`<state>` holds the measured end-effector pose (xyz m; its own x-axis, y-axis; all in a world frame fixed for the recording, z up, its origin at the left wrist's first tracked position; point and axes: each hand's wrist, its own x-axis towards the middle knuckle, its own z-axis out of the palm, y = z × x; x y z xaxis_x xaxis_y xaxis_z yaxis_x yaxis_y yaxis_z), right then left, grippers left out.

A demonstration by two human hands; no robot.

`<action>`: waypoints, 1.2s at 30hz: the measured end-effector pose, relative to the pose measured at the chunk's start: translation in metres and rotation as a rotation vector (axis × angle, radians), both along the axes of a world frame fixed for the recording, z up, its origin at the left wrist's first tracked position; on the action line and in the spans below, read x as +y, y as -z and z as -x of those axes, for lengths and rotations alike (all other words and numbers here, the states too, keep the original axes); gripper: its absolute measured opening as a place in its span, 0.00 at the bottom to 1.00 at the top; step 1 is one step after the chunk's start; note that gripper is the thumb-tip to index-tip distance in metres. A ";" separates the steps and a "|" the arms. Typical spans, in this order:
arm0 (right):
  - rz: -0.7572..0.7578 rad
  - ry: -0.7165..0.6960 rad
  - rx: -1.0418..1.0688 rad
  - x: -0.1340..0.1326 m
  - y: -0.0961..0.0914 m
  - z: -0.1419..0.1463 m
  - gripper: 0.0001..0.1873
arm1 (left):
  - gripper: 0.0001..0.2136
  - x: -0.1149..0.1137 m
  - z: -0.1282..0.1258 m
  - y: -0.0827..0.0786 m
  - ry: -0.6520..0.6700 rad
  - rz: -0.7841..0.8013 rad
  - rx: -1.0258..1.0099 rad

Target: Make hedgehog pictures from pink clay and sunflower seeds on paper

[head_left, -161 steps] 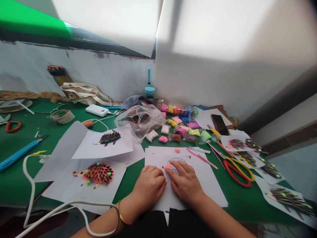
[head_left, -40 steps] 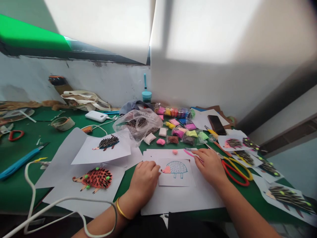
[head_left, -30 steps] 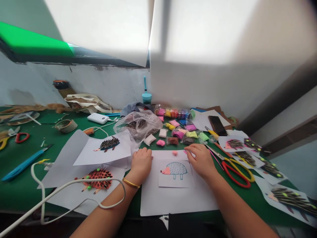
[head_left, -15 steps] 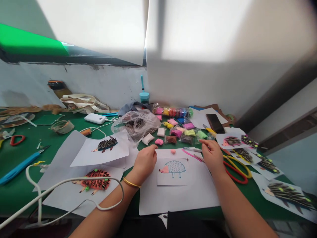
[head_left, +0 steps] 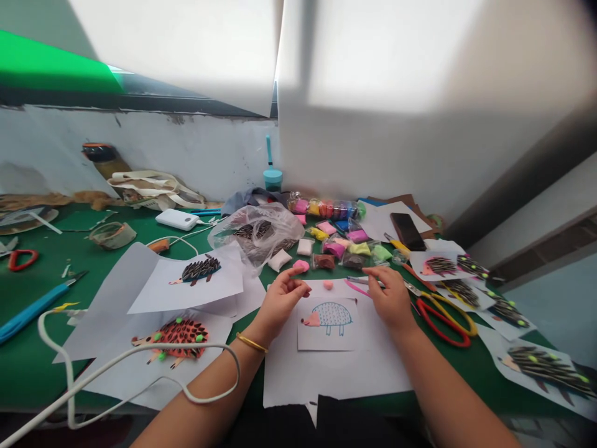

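Observation:
A small card with a blue-outlined hedgehog drawing (head_left: 329,317) lies on white paper (head_left: 326,373) in front of me; its snout is covered with pink clay. My left hand (head_left: 280,300) hovers at the card's upper left corner, thumb and fingers curled into a pinch; what they hold, if anything, is too small to see. My right hand (head_left: 390,297) rests at the card's upper right, fingertips closed on a thin white pen-like tool (head_left: 364,281), beside a pink stick (head_left: 357,288). A small pink clay ball (head_left: 329,284) sits between my hands. A larger pink lump (head_left: 301,266) lies just beyond my left hand.
Bags of coloured clay (head_left: 347,249) and a phone (head_left: 407,231) lie behind. Red-and-yellow scissors (head_left: 445,318) are right of my right hand. Finished seed hedgehogs (head_left: 180,331) lie left and right, a plastic bag of seeds (head_left: 259,231) behind. A white cable (head_left: 116,367) loops over my left arm.
Both hands left the card, where they were pressing clay on the snout. The left moved up beside the pink lump; the right reached to the tools and came back towards the card's corner.

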<state>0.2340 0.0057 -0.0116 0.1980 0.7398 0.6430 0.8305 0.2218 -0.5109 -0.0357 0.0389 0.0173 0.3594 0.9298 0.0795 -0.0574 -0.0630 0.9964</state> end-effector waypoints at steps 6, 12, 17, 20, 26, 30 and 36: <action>0.011 -0.009 -0.020 -0.001 0.000 0.004 0.12 | 0.23 -0.002 0.002 -0.005 0.036 0.260 -0.251; 0.015 -0.017 -0.018 -0.002 0.000 0.008 0.12 | 0.23 -0.003 0.004 -0.006 0.028 0.266 -0.273; 0.018 -0.024 -0.028 -0.002 0.000 0.009 0.12 | 0.21 -0.001 0.004 -0.002 0.038 0.236 -0.245; 0.027 -0.019 -0.030 -0.001 0.000 0.008 0.12 | 0.17 -0.001 0.004 0.001 0.026 0.183 -0.207; 0.044 -0.051 -0.066 -0.006 -0.002 0.017 0.13 | 0.17 -0.002 0.003 0.002 0.050 0.032 -0.054; 0.056 -0.097 -0.085 -0.014 -0.008 0.031 0.13 | 0.16 -0.005 0.001 0.007 0.081 -0.215 0.276; 0.054 -0.118 -0.091 -0.018 -0.010 0.036 0.13 | 0.22 -0.006 0.001 0.014 0.065 -0.431 0.570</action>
